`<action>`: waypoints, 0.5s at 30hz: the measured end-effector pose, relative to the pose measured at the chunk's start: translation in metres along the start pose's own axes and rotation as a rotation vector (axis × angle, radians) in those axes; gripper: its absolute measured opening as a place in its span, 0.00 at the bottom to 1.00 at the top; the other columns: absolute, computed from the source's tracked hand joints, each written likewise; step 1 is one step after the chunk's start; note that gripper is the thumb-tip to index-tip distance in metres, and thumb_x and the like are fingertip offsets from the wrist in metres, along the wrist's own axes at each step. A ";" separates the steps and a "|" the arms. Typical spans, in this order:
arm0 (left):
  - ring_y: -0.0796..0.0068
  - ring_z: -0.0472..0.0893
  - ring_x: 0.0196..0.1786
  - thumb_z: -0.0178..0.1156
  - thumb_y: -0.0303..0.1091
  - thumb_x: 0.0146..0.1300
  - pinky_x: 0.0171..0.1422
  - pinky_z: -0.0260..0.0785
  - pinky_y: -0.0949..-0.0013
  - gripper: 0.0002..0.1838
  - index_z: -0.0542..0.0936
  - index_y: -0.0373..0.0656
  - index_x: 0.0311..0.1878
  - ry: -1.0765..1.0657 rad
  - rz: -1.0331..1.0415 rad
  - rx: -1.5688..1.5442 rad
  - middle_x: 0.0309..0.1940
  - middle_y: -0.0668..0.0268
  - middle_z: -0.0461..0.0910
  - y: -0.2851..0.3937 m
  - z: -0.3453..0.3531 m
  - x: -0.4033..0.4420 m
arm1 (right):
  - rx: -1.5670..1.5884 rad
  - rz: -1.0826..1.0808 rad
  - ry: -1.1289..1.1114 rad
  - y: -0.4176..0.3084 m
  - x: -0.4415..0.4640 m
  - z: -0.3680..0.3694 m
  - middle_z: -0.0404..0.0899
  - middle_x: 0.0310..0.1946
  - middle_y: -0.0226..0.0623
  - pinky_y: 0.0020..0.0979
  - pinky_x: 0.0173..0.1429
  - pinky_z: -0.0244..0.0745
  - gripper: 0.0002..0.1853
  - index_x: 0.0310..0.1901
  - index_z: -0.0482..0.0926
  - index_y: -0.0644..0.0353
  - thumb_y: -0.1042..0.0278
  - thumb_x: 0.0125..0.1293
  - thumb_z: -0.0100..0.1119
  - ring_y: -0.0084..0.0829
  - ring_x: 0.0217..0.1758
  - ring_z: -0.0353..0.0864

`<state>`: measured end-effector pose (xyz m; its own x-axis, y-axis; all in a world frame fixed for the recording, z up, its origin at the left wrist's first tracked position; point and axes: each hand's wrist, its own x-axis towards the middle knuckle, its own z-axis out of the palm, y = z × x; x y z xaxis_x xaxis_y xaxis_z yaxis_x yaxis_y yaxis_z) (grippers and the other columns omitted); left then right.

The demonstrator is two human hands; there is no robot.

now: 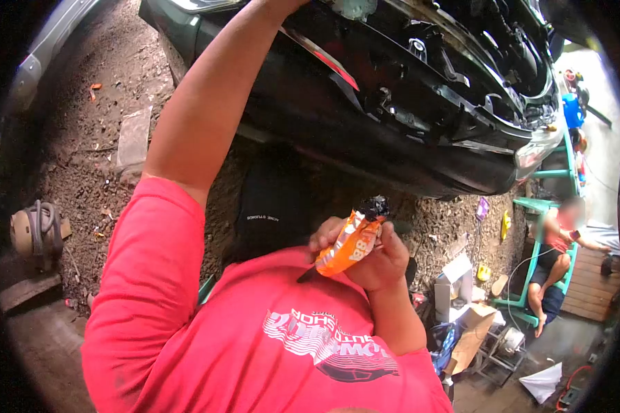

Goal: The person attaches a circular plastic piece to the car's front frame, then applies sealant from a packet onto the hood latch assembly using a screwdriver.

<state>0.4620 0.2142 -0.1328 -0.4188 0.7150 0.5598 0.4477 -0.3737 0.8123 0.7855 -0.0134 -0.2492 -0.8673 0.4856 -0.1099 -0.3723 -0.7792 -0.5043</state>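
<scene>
My right hand (382,265) is wrapped around an orange and silver packet (351,242) with large pale lettering, held in front of my chest. Crumpled black plastic shows at its upper end, and a thin dark tip pokes out near its lower end. My left arm (210,103) stretches up towards the black car body (310,117); its hand lies beyond the top edge of the view. Red trim, brackets and exposed inner parts are visible on the car.
A person (558,241) sits on a green frame (568,275) at the right. Cardboard boxes (472,337) and a metal stand are below. Rough soil (83,151) lies to the left, with a beige corded machine (38,230) on it.
</scene>
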 end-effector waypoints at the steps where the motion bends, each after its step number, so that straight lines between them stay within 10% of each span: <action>1: 0.69 0.88 0.47 0.60 0.28 0.67 0.55 0.78 0.68 0.16 0.87 0.42 0.56 0.009 -0.002 -0.001 0.44 0.57 0.90 -0.003 0.000 0.001 | -0.009 -0.016 0.054 0.005 -0.001 0.002 0.78 0.55 0.58 0.48 0.69 0.72 0.44 0.57 0.79 0.70 0.25 0.70 0.51 0.52 0.62 0.79; 10: 0.74 0.84 0.35 0.60 0.28 0.67 0.44 0.77 0.69 0.16 0.87 0.41 0.56 0.002 -0.066 -0.024 0.34 0.60 0.89 0.004 0.001 0.000 | -0.343 -0.087 -0.230 -0.003 -0.008 0.005 0.81 0.45 0.58 0.59 0.65 0.75 0.27 0.48 0.85 0.76 0.51 0.67 0.61 0.51 0.50 0.79; 15: 0.75 0.84 0.36 0.59 0.28 0.68 0.44 0.77 0.69 0.15 0.87 0.41 0.55 -0.007 0.002 -0.081 0.36 0.61 0.89 -0.006 0.001 0.001 | -0.286 -0.039 -0.246 -0.002 -0.010 0.012 0.83 0.45 0.56 0.56 0.72 0.66 0.33 0.51 0.83 0.70 0.41 0.61 0.63 0.51 0.55 0.80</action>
<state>0.4595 0.2181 -0.1375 -0.4121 0.7183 0.5605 0.3830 -0.4217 0.8219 0.7912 -0.0212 -0.2368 -0.9205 0.3761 0.1056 -0.3297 -0.6030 -0.7264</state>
